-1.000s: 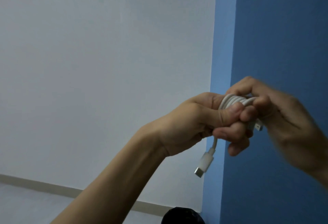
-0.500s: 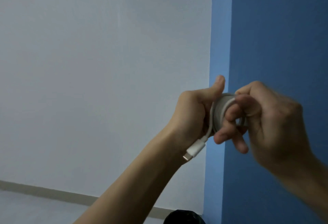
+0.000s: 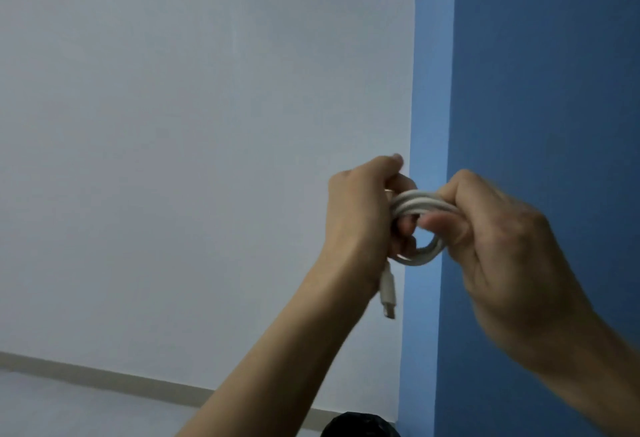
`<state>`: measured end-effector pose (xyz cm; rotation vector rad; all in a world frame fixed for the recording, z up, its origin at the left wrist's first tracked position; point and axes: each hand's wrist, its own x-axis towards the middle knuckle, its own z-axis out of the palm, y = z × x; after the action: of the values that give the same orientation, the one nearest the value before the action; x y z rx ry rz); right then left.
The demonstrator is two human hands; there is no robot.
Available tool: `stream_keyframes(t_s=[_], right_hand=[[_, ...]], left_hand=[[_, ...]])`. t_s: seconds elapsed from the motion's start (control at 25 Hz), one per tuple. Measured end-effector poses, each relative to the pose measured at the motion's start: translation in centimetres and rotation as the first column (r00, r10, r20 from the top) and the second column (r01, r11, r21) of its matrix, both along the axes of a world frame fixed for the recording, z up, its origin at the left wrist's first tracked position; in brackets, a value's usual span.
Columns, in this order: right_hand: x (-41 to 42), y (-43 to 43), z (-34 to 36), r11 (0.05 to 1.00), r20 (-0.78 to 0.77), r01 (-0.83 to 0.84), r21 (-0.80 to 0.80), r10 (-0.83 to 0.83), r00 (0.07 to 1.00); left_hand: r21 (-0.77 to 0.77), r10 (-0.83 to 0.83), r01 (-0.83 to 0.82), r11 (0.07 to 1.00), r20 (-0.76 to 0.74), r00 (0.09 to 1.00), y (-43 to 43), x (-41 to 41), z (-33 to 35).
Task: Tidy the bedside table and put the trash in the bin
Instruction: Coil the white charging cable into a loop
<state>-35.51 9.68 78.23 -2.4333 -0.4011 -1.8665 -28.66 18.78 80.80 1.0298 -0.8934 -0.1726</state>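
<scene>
While facing a room corner, takes in white wall (image 3: 173, 125) across the left and centre of the view. Meets blue wall (image 3: 554, 73) at the right along a vertical edge, with a paler blue strip (image 3: 429, 90) at the junction. Ends below in a beige skirting board (image 3: 104, 376), above pale floor (image 3: 52, 402) at lower left.

Rising from the bottom edge toward centre right: bare left forearm (image 3: 277, 367). Entering from the lower right corner: right forearm (image 3: 606, 384), blurred.

At centre right, left hand (image 3: 356, 215): raised in front of the corner, back toward the camera, fingers curled round the left side of the cable coil (image 3: 420, 202); grasping it. Beside it, right hand (image 3: 502, 246): blurred, fingers and thumb curled over the right side of the same coil; grasping it, thumb on the near side of the strands.

As for the cable coil: white, wound in several loops, held in the air between both hands, in front of the wall junction. Open centre of the loops visible between the hands.

At the bottom edge, black rounded object (image 3: 360, 426): cut off by the frame, below the hands, at the foot of the corner; cannot tell what it is.

Lastly, connector (image 3: 388, 293): white plug with a metal tip, hanging down from the coil on a short free end, just beside the left wrist.
</scene>
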Motion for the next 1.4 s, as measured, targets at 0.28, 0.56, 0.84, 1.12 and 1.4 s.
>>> stream_keyframes(t_s=[0.28,0.56,0.84,1.12,1.4], right_hand=[[-0.9,0.0,0.2,0.991,-0.128,-0.071,0.116,0.086,0.988],[-1.1,-1.7,0.5,0.928,0.004,-0.124,0.352,0.131,0.991],[-1.0,-1.8,0.2,0.904,0.020,-0.151,0.399,0.156,0.988],[-1.8,-1.4,-0.2,0.964,0.001,-0.026,0.264,0.027,1.000],[-2.1,-1.8,-0.8,0.978,0.023,0.009,0.210,-0.014,1.000]], left_hand=[[-0.052,0.072,-0.069,0.996,0.067,0.995,-0.6,-0.9,-0.2],[0.047,-0.311,0.307,0.950,0.195,0.930,1.7,1.2,-2.4],[0.035,-0.388,0.390,0.920,0.212,0.897,0.8,1.5,-2.7],[0.002,-0.128,0.137,0.991,0.372,0.919,0.1,0.4,-2.0],[-0.068,0.204,-0.204,0.977,0.588,0.783,-0.5,-0.6,-1.8]])
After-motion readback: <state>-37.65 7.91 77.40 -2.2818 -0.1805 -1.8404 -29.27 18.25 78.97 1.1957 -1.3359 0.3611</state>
